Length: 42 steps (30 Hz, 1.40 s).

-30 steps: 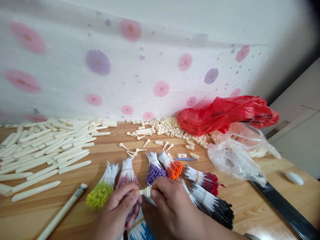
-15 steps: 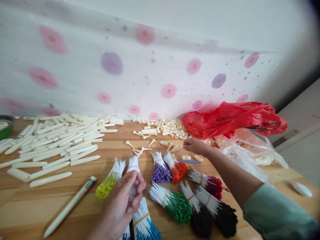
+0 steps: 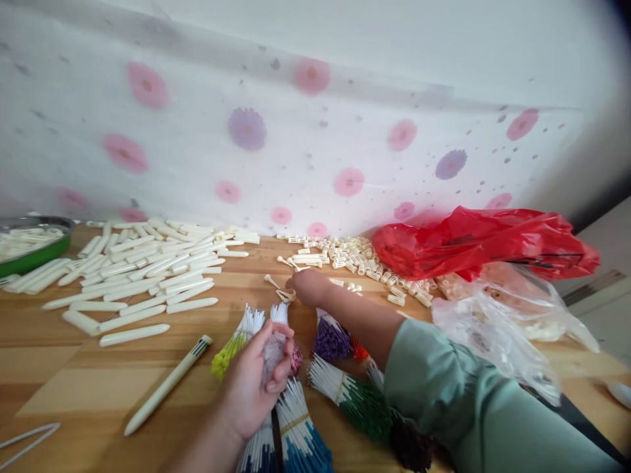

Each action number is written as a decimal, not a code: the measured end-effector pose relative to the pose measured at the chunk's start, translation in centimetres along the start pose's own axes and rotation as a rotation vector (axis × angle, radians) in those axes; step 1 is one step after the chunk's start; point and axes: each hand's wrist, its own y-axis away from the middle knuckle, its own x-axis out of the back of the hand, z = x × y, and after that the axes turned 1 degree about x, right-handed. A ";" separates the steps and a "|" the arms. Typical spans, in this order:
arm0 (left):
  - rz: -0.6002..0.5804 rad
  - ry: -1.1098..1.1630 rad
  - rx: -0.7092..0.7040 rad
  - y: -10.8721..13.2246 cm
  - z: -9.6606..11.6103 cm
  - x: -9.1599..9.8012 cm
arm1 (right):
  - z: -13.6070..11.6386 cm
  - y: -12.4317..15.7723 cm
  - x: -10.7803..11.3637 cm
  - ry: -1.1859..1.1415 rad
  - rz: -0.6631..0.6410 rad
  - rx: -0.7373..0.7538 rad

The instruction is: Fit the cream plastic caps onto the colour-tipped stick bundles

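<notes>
My left hand (image 3: 256,378) is curled, palm up, around a clump of clear plastic (image 3: 273,357) whose kind I cannot make out. It hovers over refill bundles: yellow (image 3: 229,348), pink (image 3: 296,358) and light blue (image 3: 305,433). Farther back, my right hand (image 3: 309,287) reaches down among small cream tee-shaped pieces (image 3: 272,281), its fingers bunched and mostly hidden. Under my right arm lie purple (image 3: 332,336), orange (image 3: 359,349) and green (image 3: 362,401) refill bundles, partly covered. Left of my left hand rests a thick cream multicolour pen (image 3: 167,384).
Many cream pen barrels (image 3: 142,263) lie at the left, beside a green-sided bowl (image 3: 44,253). Small slotted cream parts (image 3: 357,253) are heaped at the back. A red plastic bag (image 3: 483,243) and a clear bag (image 3: 497,328) lie to the right.
My right hand has moved left, from the slotted parts by the red bag to the tee-shaped pieces. The view has shifted left; my left hand keeps the clear clump.
</notes>
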 end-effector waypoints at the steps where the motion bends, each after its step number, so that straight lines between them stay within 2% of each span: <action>1: -0.003 -0.002 0.001 0.0 0.1 0.0 | -0.6 -0.6 -0.2 -0.007 -0.003 0.008; 4: -0.032 -0.009 0.001 0.0 0.2 0.0 | -1.0 -0.7 0.2 -0.061 0.063 0.016; 8: -0.059 -0.020 -0.024 0.4 0.1 0.0 | -1.2 2.8 2.3 -0.212 0.245 0.048; 10: -0.101 -0.050 -0.042 0.6 -0.2 -0.1 | -2.1 5.1 2.7 -0.409 0.316 0.102; 14: -0.180 -0.133 -0.068 1.0 -0.9 -0.3 | -4.4 8.6 2.0 -1.010 0.427 0.206; 19: -0.166 -0.152 -0.090 0.9 -1.2 -0.3 | -5.7 9.9 1.6 -1.213 0.539 0.161; 21: -0.195 -0.137 -0.077 0.9 -1.2 -0.3 | -5.7 10.1 1.7 -1.242 0.530 0.148; 24: -0.214 -0.138 -0.101 1.1 -1.1 -0.4 | -5.6 10.3 1.4 -1.274 0.447 0.106; 25: -0.206 -0.141 -0.122 1.2 -1.1 -0.4 | -5.6 10.4 1.3 -1.273 0.450 0.092; 27: -0.188 -0.137 -0.157 1.3 -1.1 -0.4 | -5.6 10.9 0.9 -1.217 0.541 0.078; 30: -0.161 -0.100 -0.163 1.2 -1.1 -0.4 | -5.9 12.2 0.4 -0.962 0.634 0.122; 33: -0.118 -0.068 -0.150 1.0 -1.2 -0.2 | -6.6 13.5 0.1 -0.676 0.568 0.180; 36: -0.089 -0.073 -0.155 0.7 -1.6 -0.2 | -7.4 14.1 0.0 -0.499 0.534 0.145; 39: -0.066 -0.094 -0.194 0.7 -2.0 -0.3 | -8.2 14.3 -0.3 -0.486 0.539 0.085; 42: -0.070 -0.108 -0.196 1.0 -2.1 -0.4 | -8.7 14.5 -0.8 -0.587 0.620 0.049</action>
